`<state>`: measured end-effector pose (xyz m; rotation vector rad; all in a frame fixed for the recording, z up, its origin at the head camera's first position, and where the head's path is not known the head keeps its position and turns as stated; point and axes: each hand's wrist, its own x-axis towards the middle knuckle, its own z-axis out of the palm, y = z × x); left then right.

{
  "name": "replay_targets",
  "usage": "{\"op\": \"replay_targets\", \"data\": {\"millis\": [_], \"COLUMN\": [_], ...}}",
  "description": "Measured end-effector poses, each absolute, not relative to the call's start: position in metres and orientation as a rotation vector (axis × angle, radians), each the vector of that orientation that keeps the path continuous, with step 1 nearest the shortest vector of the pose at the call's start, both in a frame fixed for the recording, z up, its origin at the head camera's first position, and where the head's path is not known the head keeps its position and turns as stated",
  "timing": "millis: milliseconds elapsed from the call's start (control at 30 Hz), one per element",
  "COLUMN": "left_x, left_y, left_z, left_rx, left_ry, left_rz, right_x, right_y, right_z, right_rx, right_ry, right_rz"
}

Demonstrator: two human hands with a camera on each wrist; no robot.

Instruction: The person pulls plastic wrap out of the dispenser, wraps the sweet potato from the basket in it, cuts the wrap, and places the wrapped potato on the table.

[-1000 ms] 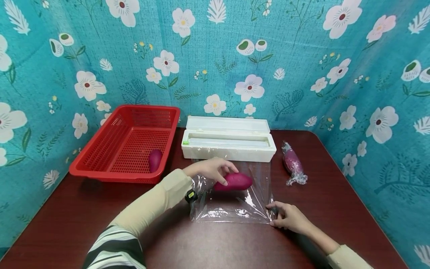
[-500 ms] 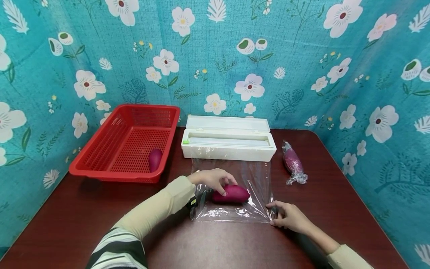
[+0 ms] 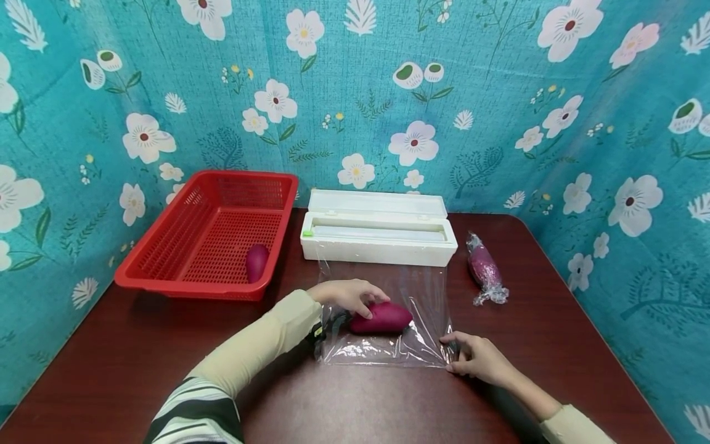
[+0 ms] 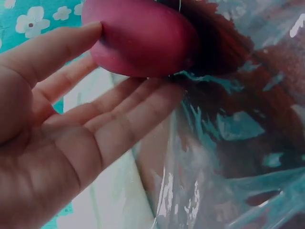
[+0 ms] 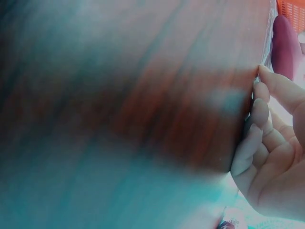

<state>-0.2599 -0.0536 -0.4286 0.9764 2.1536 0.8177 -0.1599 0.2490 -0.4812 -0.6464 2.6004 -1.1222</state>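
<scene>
A purple sweet potato (image 3: 388,317) lies over a sheet of plastic wrap (image 3: 366,353) on the table. My left hand (image 3: 350,296) grips its left end from above, thumb on the near side and fingers on the far side. In the left wrist view, the thumb and fingertips touch the sweet potato (image 4: 143,38). At the wrap's near right corner, my right hand (image 3: 478,359) pinches the film between thumb and fingers. The film runs back to a white wrap dispenser (image 3: 383,251), whose lid stands raised.
To the left, a red plastic basket (image 3: 188,287) holds another purple sweet potato (image 3: 256,263). A film-wrapped sweet potato (image 3: 484,269) lies right of the dispenser. A floral curtain (image 3: 333,105) hangs behind the dark red table (image 3: 333,407).
My left hand has brought the sweet potato toward the table's near edge and slightly left, then nearly stopped. The right hand stays at the film's corner.
</scene>
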Motion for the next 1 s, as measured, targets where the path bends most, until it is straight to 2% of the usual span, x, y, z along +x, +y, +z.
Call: {"op": "replay_targets", "data": {"millis": [200, 467, 733, 1000], "left_x": [-0.262, -0.252, -0.222, -0.193], "left_y": [-0.062, -0.08, -0.108, -0.126], "left_z": [-0.426, -0.417, -0.424, -0.441], "left_rx": [0.976, 1.096, 1.186, 1.113], "left_ry": [2.243, 2.531, 2.569, 2.562], "left_rz": [0.869, 0.85, 0.635, 0.392], "right_x": [-0.159, -0.157, -0.154, -0.156], "right_y": [0.247, 0.246, 0.245, 0.248], "right_z": [-0.482, -0.482, -0.481, -0.48], "right_rx": [-0.693, -0.682, -0.69, -0.817], "right_ry": [2.604, 2.646, 2.656, 2.629], "right_rz": [-1.149, -1.119, -1.179, -1.147]}}
